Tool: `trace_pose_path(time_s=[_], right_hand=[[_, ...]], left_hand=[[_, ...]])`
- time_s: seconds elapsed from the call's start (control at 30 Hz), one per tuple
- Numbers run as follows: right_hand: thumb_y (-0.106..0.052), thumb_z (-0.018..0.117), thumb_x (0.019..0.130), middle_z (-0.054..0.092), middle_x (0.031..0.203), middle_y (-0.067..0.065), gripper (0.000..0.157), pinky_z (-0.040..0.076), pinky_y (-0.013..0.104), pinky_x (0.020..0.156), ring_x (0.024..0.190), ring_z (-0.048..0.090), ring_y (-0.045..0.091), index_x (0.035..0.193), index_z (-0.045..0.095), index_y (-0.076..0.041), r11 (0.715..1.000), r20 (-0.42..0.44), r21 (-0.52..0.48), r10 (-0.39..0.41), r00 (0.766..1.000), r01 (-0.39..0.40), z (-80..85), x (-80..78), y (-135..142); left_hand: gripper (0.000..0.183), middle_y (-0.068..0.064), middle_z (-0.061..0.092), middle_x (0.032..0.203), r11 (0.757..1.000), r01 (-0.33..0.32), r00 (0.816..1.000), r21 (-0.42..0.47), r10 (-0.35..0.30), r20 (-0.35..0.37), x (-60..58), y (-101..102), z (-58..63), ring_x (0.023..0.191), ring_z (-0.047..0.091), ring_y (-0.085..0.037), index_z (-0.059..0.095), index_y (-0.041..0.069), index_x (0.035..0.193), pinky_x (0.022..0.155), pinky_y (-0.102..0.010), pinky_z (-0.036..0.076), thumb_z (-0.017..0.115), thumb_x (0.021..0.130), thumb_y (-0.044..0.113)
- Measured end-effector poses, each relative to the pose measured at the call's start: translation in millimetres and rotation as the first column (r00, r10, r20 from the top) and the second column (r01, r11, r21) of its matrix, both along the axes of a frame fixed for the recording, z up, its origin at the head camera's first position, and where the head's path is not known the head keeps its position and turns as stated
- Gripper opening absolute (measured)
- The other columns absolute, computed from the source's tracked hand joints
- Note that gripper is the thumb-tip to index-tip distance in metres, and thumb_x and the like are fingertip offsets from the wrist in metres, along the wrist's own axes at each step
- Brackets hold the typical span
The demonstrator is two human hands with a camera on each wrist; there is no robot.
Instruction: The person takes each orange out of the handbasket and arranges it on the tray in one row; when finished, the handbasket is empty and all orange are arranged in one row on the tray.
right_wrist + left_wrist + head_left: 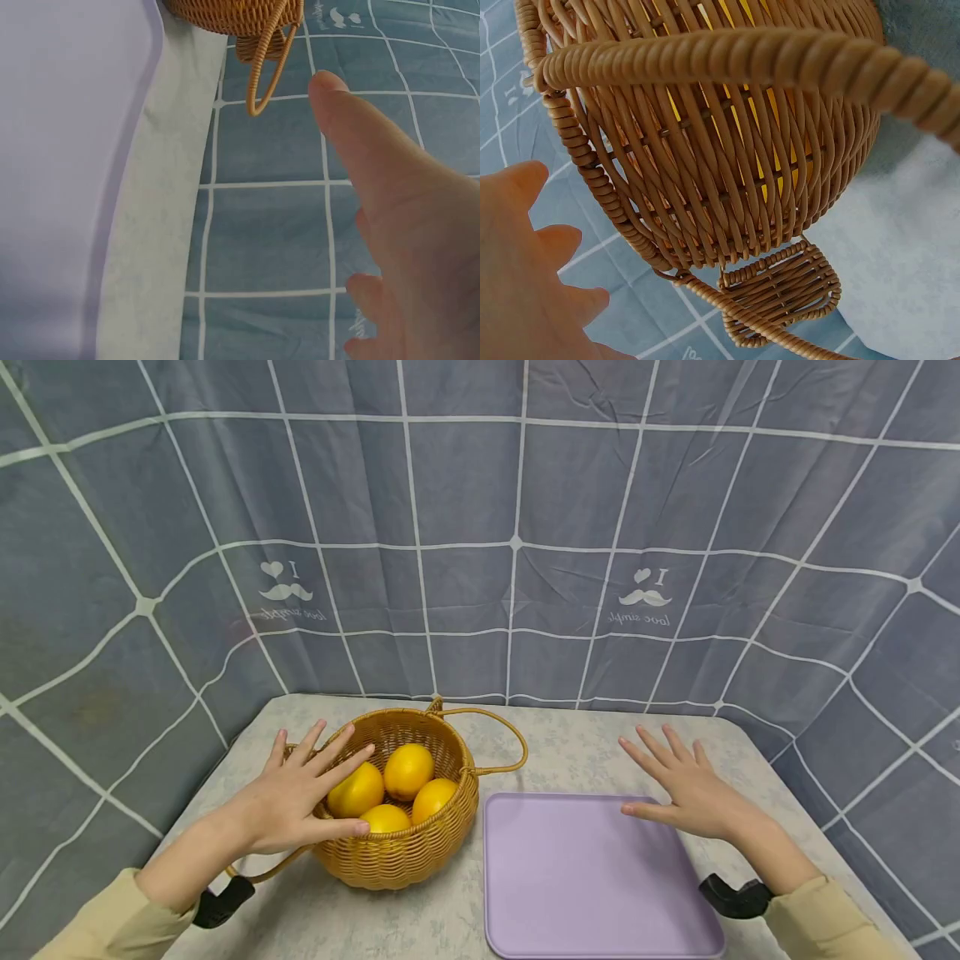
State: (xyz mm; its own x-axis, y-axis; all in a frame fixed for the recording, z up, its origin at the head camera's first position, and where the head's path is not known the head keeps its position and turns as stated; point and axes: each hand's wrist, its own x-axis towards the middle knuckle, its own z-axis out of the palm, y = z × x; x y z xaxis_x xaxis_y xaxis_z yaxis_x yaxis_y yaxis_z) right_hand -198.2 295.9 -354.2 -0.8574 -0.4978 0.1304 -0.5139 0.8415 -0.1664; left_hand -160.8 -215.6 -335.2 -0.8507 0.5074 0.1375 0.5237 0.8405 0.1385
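A round wicker basket (390,860) with loop handles stands on the left of the table, with several yellow lemons (408,772) inside. My left hand (296,797) is spread over the basket's near left side, fingers straight, holding nothing; it hides part of the rim. In the left wrist view the woven wall of the basket (705,165) fills the middle, the fingers beside it. To the right lies a flat lilac tray (592,877) with nothing on it. Over its far right corner my right hand (693,793) is held with fingers spread, gripping nothing.
The table (292,918) has a pale, faintly patterned cover. Behind it and at both sides hangs a grey-blue curtain (465,585) with white grid lines. One basket handle (495,768) sticks out rightward near the tray's far left corner.
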Motion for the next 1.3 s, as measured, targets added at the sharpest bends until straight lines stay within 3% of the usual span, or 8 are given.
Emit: trace_pose_path(time_s=[0.27, 0.47, 0.67, 0.8, 0.9, 1.03, 1.2, 1.3], right_hand=[[-0.056, 0.059, 0.085, 0.009, 0.155, 0.015, 0.083, -0.004, 0.072, 0.105, 0.139, -0.004, 0.043, 0.152, 0.016, -0.030, 0.999, 0.042, -0.051, 0.016, 0.999, -0.014, -0.6, -2.9, -12], [-0.055, 0.061, 0.084, 0.010, 0.156, 0.012, 0.084, 0.003, 0.070, 0.108, 0.140, -0.001, 0.041, 0.151, 0.017, -0.031, 0.990, 0.067, -0.133, 0.062, 0.996, -0.053, -0.7, -6.6, -31], [-0.053, 0.063, 0.084, 0.010, 0.156, 0.006, 0.084, 0.017, 0.066, 0.108, 0.141, 0.003, 0.035, 0.151, 0.016, -0.032, 0.964, 0.087, -0.244, 0.131, 0.988, -0.106, -2.2, -10.6, -54], [-0.051, 0.063, 0.085, 0.012, 0.156, 0.003, 0.082, 0.024, 0.062, 0.108, 0.142, 0.010, 0.029, 0.151, 0.017, -0.032, 0.938, 0.101, -0.316, 0.183, 0.978, -0.143, -3.0, -13.5, -72], [-0.049, 0.063, 0.087, 0.016, 0.155, 0.001, 0.079, 0.028, 0.057, 0.110, 0.141, 0.016, 0.025, 0.150, 0.021, -0.028, 0.919, 0.086, -0.355, 0.216, 0.973, -0.173, -4.4, -16.6, -84], [-0.047, 0.063, 0.087, 0.022, 0.153, -0.003, 0.075, 0.029, 0.052, 0.110, 0.139, 0.022, 0.021, 0.149, 0.028, -0.023, 0.899, 0.064, -0.394, 0.237, 0.969, -0.194, -7.0, -20.6, -99], [-0.042, 0.066, 0.087, 0.029, 0.150, 0.001, 0.072, 0.033, 0.051, 0.109, 0.136, 0.028, 0.021, 0.146, 0.034, -0.017, 0.858, 0.050, -0.467, 0.266, 0.963, -0.213, -9.0, -25.6, -122], [-0.039, 0.067, 0.086, 0.033, 0.148, 0.002, 0.068, 0.039, 0.049, 0.105, 0.131, 0.036, 0.019, 0.144, 0.038, -0.019, 0.830, 0.053, -0.511, 0.289, 0.956, -0.222, -9.2, -28.1, -136]], left_hand=[[0.080, -0.014, 0.012, 0.155, 0.999, -0.019, 1.000, 0.039, 0.019, 0.007, 3.2, -5, -3.5, 0.140, -0.006, -0.038, 0.021, 0.029, 0.151, 0.107, -0.063, -0.018, 0.052, 0.085, 0.063], [0.080, -0.007, 0.003, 0.157, 0.994, -0.015, 1.000, 0.111, 0.011, 0.029, 7.7, -7, -6.2, 0.141, -0.009, -0.035, 0.019, 0.027, 0.151, 0.110, -0.064, -0.009, 0.055, 0.087, 0.057], [0.080, -0.005, 0.001, 0.157, 0.981, -0.009, 1.000, 0.196, 0.004, 0.024, 12.1, -9, -9.4, 0.141, -0.008, -0.033, 0.013, 0.026, 0.152, 0.115, -0.055, -0.008, 0.056, 0.089, 0.049], [0.078, -0.003, 0.000, 0.157, 0.956, -0.016, 0.999, 0.295, 0.003, 0.042, 15.9, -10, -11.5, 0.142, -0.007, -0.031, 0.011, 0.028, 0.152, 0.110, -0.066, 0.003, 0.058, 0.091, 0.041], [0.077, 0.000, 0.000, 0.157, 0.923, -0.023, 0.998, 0.385, -0.002, 0.065, 18.5, -9, -14.3, 0.142, -0.005, -0.029, 0.011, 0.030, 0.152, 0.102, -0.075, 0.012, 0.058, 0.091, 0.034], [0.075, 0.000, 0.002, 0.157, 0.857, -0.013, 0.997, 0.515, -0.029, 0.073, 20.5, -8, -19.8, 0.142, -0.001, -0.029, 0.011, 0.029, 0.152, 0.101, -0.076, 0.012, 0.057, 0.093, 0.024], [0.071, -0.002, 0.005, 0.157, 0.745, -0.011, 0.996, 0.667, -0.050, 0.072, 21.0, -8, -30.9, 0.142, 0.002, -0.028, 0.012, 0.027, 0.152, 0.100, -0.077, 0.011, 0.052, 0.095, 0.014], [0.066, -0.003, 0.006, 0.157, 0.664, -0.025, 0.995, 0.747, -0.056, 0.084, 21.4, -8, -37.7, 0.142, 0.003, -0.027, 0.013, 0.026, 0.152, 0.101, -0.076, 0.011, 0.047, 0.098, 0.010]])
